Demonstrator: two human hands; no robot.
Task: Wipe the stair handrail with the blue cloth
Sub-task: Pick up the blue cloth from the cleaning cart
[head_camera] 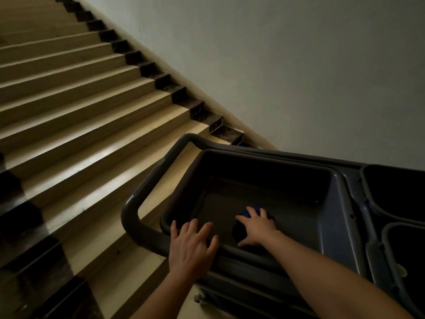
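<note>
stairs [76, 107] climb away on the left, tan treads rising toward the top left corner, and no handrail shows anywhere, so where the wiping will happen cannot be told. next across comes the cart handle [138, 199], a dark loop that juts out over the lower steps. just right of it the left hand [192, 246] hovers with fingers [205, 229] spread and nearly straight, over the near rim of the tub [333, 194]; it holds nothing, and whether it touches the rim cannot be told. further right, down inside the tub, the right hand [258, 226] lies on top of the cloth [247, 212]. its fingers reach over the blue bundle, which peeps out just past the fingertips, with a darker part under the palm. whether they have closed round the cloth or only rest on it is hard to tell in the dim light. the cloth lies on the tub floor, near its front wall, directly under the right hand and well nearer it than the left. my guess is that the pickup belongs to the right hand, with a lift straight up over the rim. right of the tub sit two dark bins [400, 187].
</note>
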